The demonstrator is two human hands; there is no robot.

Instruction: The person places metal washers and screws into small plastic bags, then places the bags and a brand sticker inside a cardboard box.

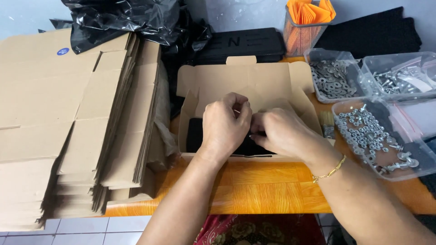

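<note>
Cardboard box [245,81] is lying open under both hands, with a black cloth [196,135] inside it. Left hand [223,127] and right hand [281,132] are working close together, fingertips pinching something small above the cloth; what it is, I cannot tell.
</note>
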